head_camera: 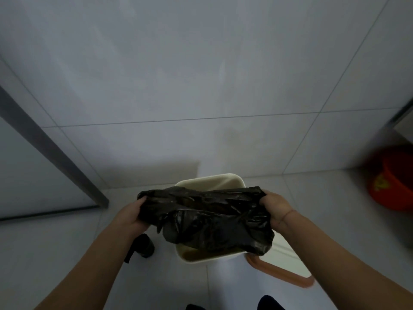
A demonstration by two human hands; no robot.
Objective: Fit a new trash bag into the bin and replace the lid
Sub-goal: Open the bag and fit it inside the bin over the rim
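At the near edge of the tiled floor [335, 220], two dark shapes, too cropped to identify, are seen at the bottom of the view. Just beyond, a lid [288, 268] with an orange rim lies flat on the floor, touching the bin's right side. A roll of black bags [145, 242] lies on the floor just left of the bin. The cream bin [225, 181] stands open on the floor, its near rim and far rim visible. A black trash bag [207, 218] is held stretched and crumpled above the bin's opening, its lower part sagging over the near rim. The left hand [131, 214] is closed around the bag's left edge; the right hand [278, 209] is closed around its right edge. Farther right, a red bucket [393, 184] stands near the wall.
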